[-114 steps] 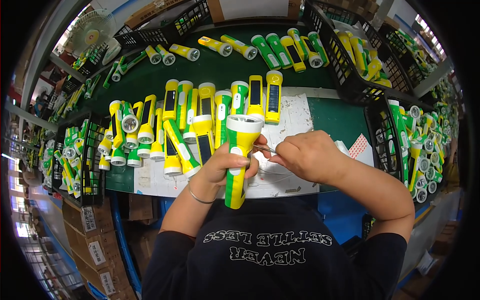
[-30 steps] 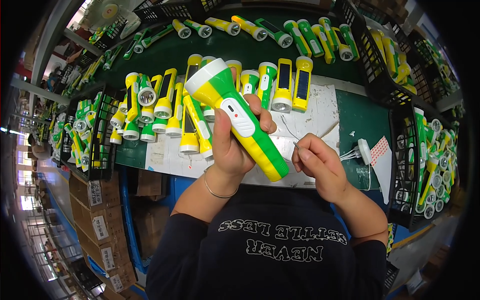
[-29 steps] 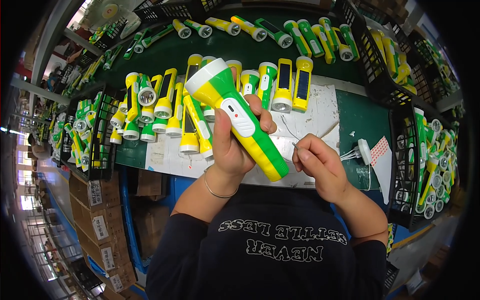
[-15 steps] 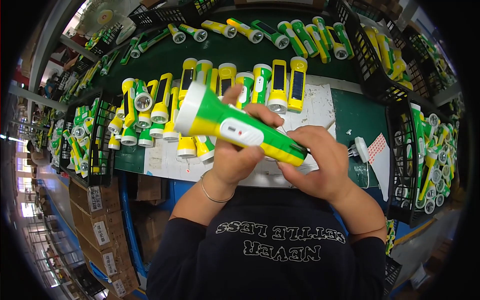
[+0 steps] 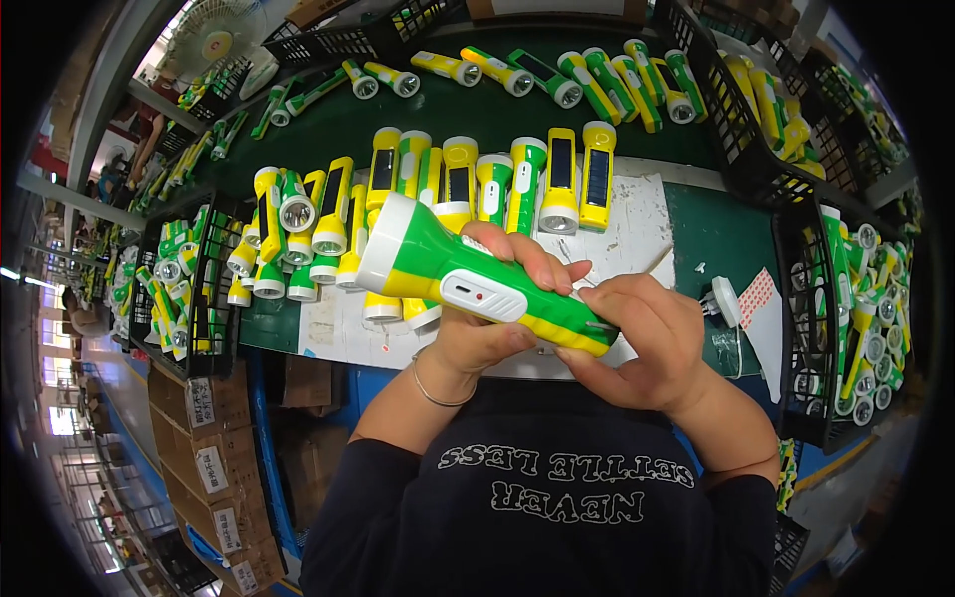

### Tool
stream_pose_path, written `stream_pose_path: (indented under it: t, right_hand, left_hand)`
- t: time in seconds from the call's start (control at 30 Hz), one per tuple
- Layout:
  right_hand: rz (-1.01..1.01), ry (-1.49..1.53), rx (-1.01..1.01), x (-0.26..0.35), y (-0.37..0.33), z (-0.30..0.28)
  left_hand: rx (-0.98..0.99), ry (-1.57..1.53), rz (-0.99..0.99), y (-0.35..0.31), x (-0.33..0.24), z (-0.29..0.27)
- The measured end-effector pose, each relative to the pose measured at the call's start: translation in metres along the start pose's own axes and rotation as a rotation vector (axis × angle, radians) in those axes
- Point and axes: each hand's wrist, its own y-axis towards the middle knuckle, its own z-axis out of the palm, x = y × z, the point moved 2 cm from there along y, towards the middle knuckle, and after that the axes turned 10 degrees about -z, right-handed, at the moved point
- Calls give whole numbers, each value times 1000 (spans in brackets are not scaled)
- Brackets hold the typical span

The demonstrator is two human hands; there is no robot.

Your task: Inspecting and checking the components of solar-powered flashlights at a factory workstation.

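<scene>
A green and yellow flashlight (image 5: 423,251) with a white head and a white switch panel is held above the bench, its head to the left. My left hand (image 5: 477,343) is wrapped round the middle of its body, thumb below and fingers over the far side. At the tail end, my right hand (image 5: 652,338) is closed, finger and thumb gripping the end from above and below. A small metal prong (image 5: 601,326) shows at the tail beside the right fingers. Just beyond, several similar flashlights (image 5: 525,184) stand in a row, some with dark solar panels.
Under the hands lies a white sheet (image 5: 637,219) on the green bench. A white plug adapter (image 5: 724,301) with a cord is at the right. Black crates (image 5: 804,328) of flashlights flank the bench. More flashlights (image 5: 497,72) lie along the far side.
The fingers of my left hand, raised before, now lie down on the flashlight's body. My right hand stays at the tail end. The whole view has shifted slightly.
</scene>
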Motion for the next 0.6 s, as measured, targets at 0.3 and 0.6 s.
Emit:
stream_pose_path:
  t: [0.3, 0.6]
  right_hand:
    - [173, 174, 51, 0, 3, -2]
    - [412, 360, 165, -4, -3, 3]
  left_hand:
    - [-60, 6, -69, -7, 7, 0]
    - [-278, -33, -170, -4, 4, 12]
